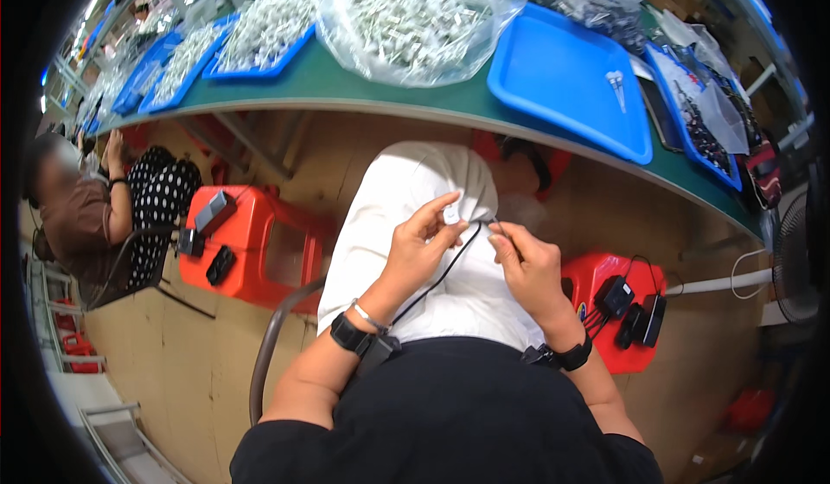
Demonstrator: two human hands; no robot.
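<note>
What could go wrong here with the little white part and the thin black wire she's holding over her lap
The small white part is only pinched at the left hand's fingertips above the lap; it might slip and fall to the floor. The thin black wire runs down toward the left wrist, so it may snag on the wristband while the right hand pulls.

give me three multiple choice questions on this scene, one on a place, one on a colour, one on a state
1. Where is the small white part?
A. on the blue tray
B. between the left hand's fingertips
C. on the floor

2. What colour is the stool at the left?
A. orange-red
B. green
C. white

3. How is the blue tray loaded?
A. heaped full
B. almost bare
C. upside down

Answers: 1 B, the left hand pinches it over the lap; 2 A, its plastic shows orange-red; 3 B, one small piece lies on it.
</note>
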